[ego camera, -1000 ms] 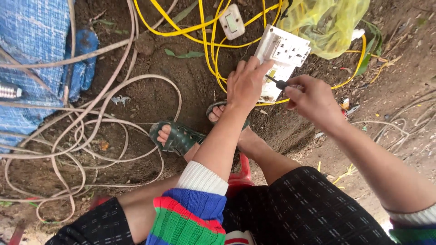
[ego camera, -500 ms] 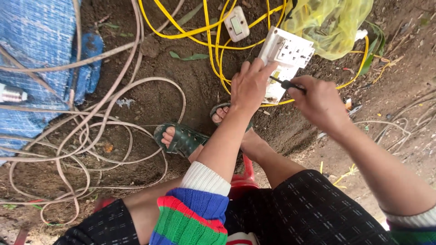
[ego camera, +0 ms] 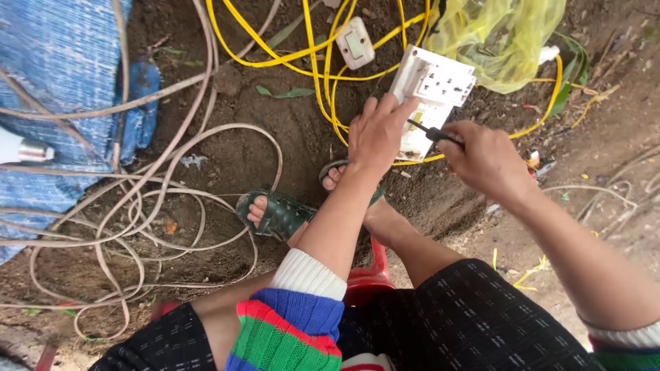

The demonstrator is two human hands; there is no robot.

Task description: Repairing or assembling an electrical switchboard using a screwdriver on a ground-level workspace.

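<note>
Two hands grip boxy plastic socket

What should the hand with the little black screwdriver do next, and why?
Probably keep the thin black screwdriver seated and turn it. Its tip already meets the white plastic socket box, which the left hand steadies from the side, while the right hand grips the handle.

The floor is bare brown dirt, damp-looking and strewn with small leaves and scraps, lit by soft, even daylight. A blue woven tarp covers the ground at the left, with loops of pale cable lying loose over the soil beside it. A red seat, perhaps a plastic stool, shows low in the middle, mostly hidden.
</note>
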